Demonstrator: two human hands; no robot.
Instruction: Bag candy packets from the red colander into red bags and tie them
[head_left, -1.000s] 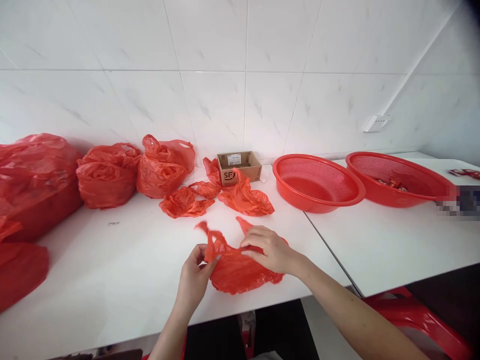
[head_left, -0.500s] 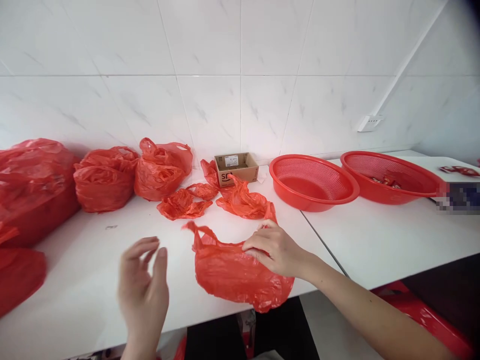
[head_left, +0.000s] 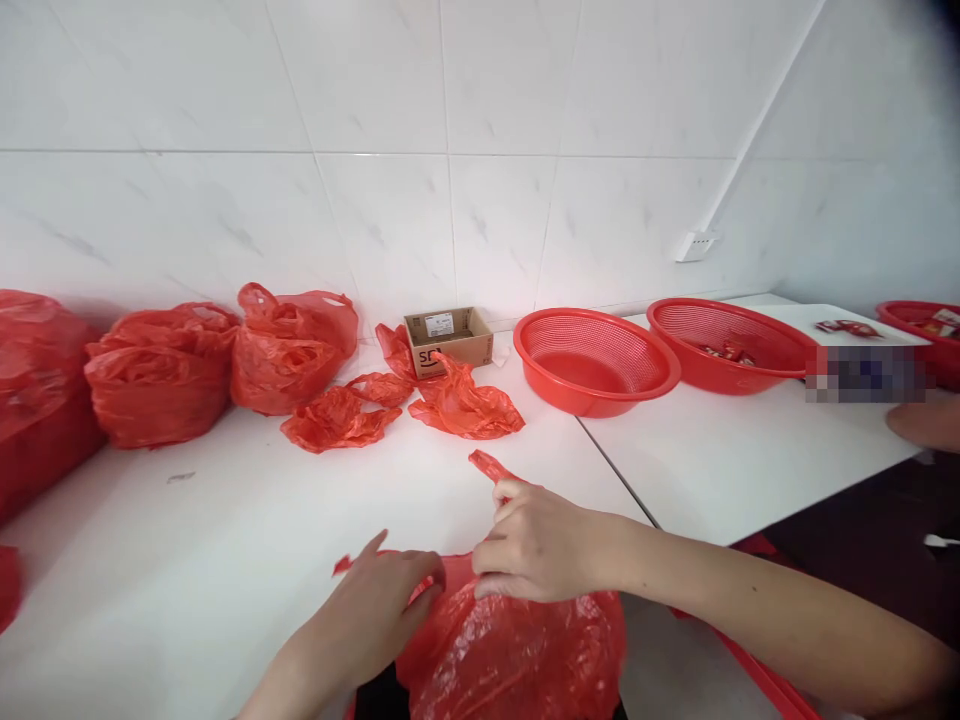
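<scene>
A thin red plastic bag (head_left: 517,650) hangs over the near edge of the white table (head_left: 225,560), right below me. My left hand (head_left: 379,610) grips the bag's left rim, fingers curled on the plastic. My right hand (head_left: 536,545) holds the right rim, with one red handle sticking up behind its fingers. Both hands pull the mouth of the bag apart at the table's edge.
Several stuffed red bags (head_left: 292,350) stand along the tiled wall at left; crumpled empty bags (head_left: 341,418) lie near a small cardboard box (head_left: 448,338). Two red mesh baskets (head_left: 596,358) sit at right on a second table. Another person's hand (head_left: 926,425) shows at far right.
My left hand came back from the air to grip the bag's left rim. The bag slid toward me and now hangs over the table's edge. The view has shifted right.
</scene>
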